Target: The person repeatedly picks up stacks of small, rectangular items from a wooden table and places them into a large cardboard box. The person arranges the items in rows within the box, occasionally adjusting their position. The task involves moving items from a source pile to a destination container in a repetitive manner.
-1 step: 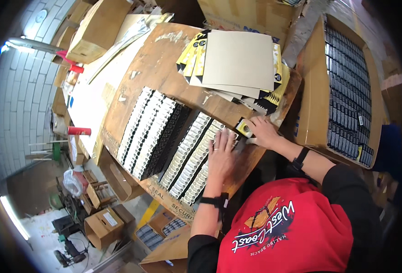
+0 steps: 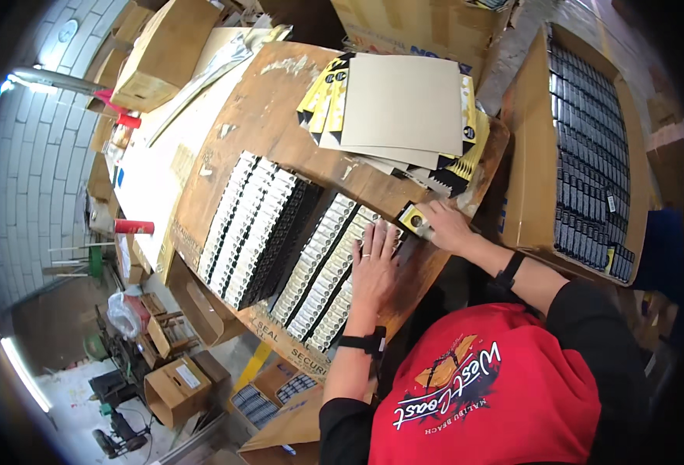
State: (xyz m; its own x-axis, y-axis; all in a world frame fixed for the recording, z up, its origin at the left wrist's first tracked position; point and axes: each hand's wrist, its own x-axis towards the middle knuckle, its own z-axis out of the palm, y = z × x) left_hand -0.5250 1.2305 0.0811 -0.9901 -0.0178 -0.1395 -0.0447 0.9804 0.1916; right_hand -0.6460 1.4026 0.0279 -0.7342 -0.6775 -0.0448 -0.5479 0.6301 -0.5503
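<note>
My left hand point(image 2: 374, 262) lies flat with its fingers stretched over the near block of small packets point(image 2: 315, 267), which stand in tight rows with silvery-white and black edges up. By that block's right far corner, my right hand point(image 2: 444, 225) grips a small yellow-and-black packet point(image 2: 414, 220) with a dark round mark on it. The packet rests at the end of the rows, partly covered by my fingers. To the left stands a second block of the same packets point(image 2: 253, 229), untouched, with its black side showing.
Flat grey-and-yellow card sheets point(image 2: 404, 105) lie stacked at the back of the worn wooden table point(image 2: 280, 101). At right, a deep cardboard box point(image 2: 529, 178) holds rows of dark packets. Another open carton point(image 2: 295, 415) stands below the table's near left edge.
</note>
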